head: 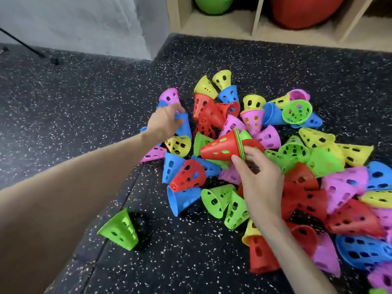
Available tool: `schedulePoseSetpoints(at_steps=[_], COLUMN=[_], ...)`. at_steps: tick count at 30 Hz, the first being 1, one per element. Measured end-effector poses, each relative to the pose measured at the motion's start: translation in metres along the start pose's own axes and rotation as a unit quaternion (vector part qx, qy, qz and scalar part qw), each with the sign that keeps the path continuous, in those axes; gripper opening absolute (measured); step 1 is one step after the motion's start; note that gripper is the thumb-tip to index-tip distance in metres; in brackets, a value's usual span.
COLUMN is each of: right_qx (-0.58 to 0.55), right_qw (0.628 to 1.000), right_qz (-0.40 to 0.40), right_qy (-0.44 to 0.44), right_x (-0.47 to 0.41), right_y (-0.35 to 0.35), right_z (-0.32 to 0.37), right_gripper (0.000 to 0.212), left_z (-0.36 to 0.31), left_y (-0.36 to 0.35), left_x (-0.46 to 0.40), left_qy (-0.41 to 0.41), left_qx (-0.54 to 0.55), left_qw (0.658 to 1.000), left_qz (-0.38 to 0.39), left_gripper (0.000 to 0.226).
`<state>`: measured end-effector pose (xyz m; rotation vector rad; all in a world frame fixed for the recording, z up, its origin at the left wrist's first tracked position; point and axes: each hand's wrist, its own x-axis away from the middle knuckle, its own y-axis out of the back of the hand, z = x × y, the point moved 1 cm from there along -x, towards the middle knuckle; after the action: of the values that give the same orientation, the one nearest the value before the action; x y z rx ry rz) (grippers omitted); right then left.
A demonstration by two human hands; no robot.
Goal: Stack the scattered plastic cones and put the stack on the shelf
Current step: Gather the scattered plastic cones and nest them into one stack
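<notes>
Pile of perforated plastic cones [275,166] scattered on the dark speckled floor [84,102], spreading from mid-floor toward its right edge. Five colours: red, blue, green, yellow, pink. Too many overlap for a firm total; I count several dozen, with no colour clearly dominant.

One green cone [119,230] lies apart from the pile, toward the near left of the floor, on its side.

Right hand [261,183] hovers over the pile centre. Its grip pinches the wide rim end of a short stack [222,148]: red cone outermost, green rims showing behind it, at least two nested, exact count unclear. Stack held roughly level, tip pointing left, lifted above the heap.

Left hand [164,120] reaches to the pile's far left edge. Its fingers curl round a blue cone [183,124] lying just below a pink cone [169,96]. Grip closed on the blue one.

Wooden shelf [254,28] stands at the floor's far edge, beyond the pile. Three compartments partly visible: one green ball [212,4] in the left, one large red ball [303,11] in the middle.
</notes>
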<state>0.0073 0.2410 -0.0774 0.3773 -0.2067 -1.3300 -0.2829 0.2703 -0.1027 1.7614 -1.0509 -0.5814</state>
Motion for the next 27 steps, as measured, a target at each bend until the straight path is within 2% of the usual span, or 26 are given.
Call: schedulePoseSetpoints(at_steps=[4,9,16,20,24,27], right_qx=[0.006,0.027,0.002,0.036,0.046,0.084], right_qw=[0.999,0.999,0.993,0.993,0.99,0.994], right_qz=[-0.033,-0.044,-0.116,-0.103,-0.113,-0.057], right_qy=[-0.002,-0.014,0.036,0.05,0.072,0.049], right_x=[-0.002,0.023,0.057,0.1,0.121,0.138], right_y=[0.014,0.036,0.09,0.141,0.18,0.2], right_z=[0.005,0.016,0.08,0.107,0.121,0.132], right_gripper=[0.019,0.02,0.024,0.022,0.009,0.012], left_z=[-0.014,-0.036,-0.083,-0.112,-0.138,-0.165], left_y=[0.007,0.037,0.102,0.114,0.111,0.114], left_x=[0.005,0.034,0.12,0.195,0.255,0.301], left_qy=[-0.053,-0.154,-0.292,-0.348,-0.425,-0.458], left_qx=[0.013,0.002,0.04,0.065,0.056,0.07], left_qw=[0.996,0.978,0.948,0.934,0.903,0.885], left_qz=[-0.075,-0.143,-0.121,-0.054,0.019,0.039], left_gripper=[0.02,0.015,0.017,0.014,0.012,0.011])
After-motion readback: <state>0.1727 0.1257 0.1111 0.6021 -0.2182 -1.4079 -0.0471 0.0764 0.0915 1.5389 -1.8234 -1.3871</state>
